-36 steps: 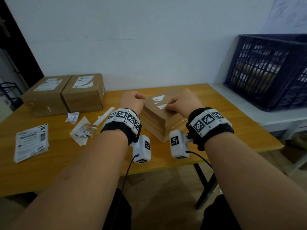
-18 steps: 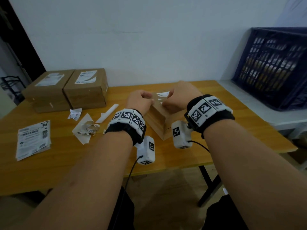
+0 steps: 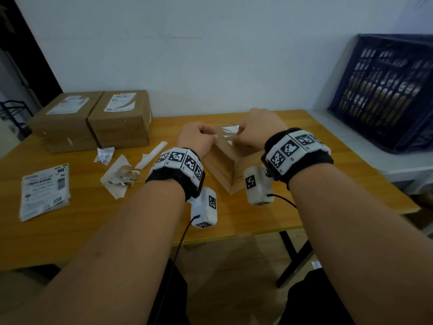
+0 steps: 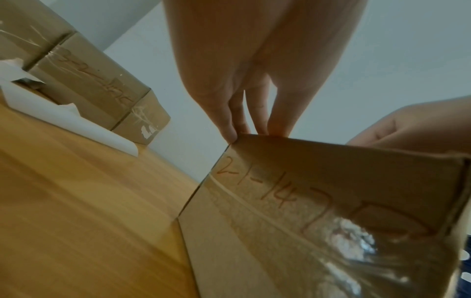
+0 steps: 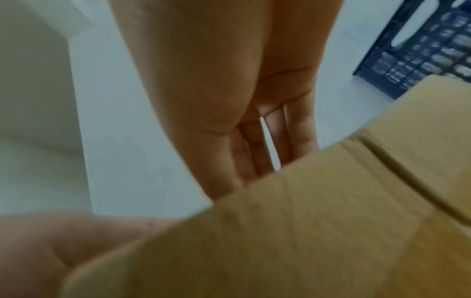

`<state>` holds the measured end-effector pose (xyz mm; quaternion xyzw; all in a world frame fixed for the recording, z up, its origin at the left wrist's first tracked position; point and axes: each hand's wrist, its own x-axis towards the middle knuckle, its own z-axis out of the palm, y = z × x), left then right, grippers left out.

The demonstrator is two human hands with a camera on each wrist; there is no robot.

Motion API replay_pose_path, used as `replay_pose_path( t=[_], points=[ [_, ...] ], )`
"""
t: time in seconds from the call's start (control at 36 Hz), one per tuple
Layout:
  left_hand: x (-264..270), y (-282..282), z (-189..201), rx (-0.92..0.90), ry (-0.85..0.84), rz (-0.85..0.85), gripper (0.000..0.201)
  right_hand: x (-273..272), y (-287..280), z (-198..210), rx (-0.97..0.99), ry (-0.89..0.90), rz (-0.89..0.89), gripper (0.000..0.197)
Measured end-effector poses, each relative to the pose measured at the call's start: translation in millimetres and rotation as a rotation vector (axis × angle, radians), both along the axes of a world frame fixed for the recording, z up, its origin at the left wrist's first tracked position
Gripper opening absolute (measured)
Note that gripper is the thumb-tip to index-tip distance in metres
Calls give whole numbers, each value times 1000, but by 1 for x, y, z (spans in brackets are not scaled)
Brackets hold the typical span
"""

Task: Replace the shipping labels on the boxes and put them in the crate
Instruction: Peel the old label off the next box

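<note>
A brown cardboard box (image 3: 225,165) sits mid-table, with "2-1-14" handwritten on its side (image 4: 318,201). White torn label remnants (image 3: 230,132) cling to its top. My left hand (image 3: 199,137) curls over the top left edge, fingertips (image 4: 277,129) on the rim. My right hand (image 3: 255,130) is curled over the top and pinches at the remnants; its fingertips are hidden behind the box edge (image 5: 305,231) in the right wrist view. A dark blue crate (image 3: 386,90) stands on the white ledge to the right.
Two more labelled boxes (image 3: 68,118) (image 3: 121,116) stand at the back left. A stack of fresh labels (image 3: 44,191) lies near the left front. Torn label scraps (image 3: 121,174), a crumpled piece (image 3: 104,156) and a rolled strip (image 3: 152,154) lie left of my hands.
Both hands stay on the box. The right hand has crept toward the far side of the top, over the white remnants; the left moved slightly along the edge.
</note>
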<state>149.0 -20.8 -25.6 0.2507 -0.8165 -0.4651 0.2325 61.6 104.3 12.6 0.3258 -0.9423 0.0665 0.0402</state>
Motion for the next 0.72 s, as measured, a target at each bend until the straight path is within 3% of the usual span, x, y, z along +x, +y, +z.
replay_pose_path(
  t=[0.11, 0.33, 0.72],
  points=[
    [0, 0, 1, -11, 2, 2, 11, -1, 2, 1, -11, -45, 18, 41],
    [3, 4, 2, -19, 5, -4, 9, -1, -5, 2, -19, -27, 21, 44],
    [1, 4, 1, -25, -7, 9, 7, 12, -5, 2, -4, -78, 28, 19]
  ],
)
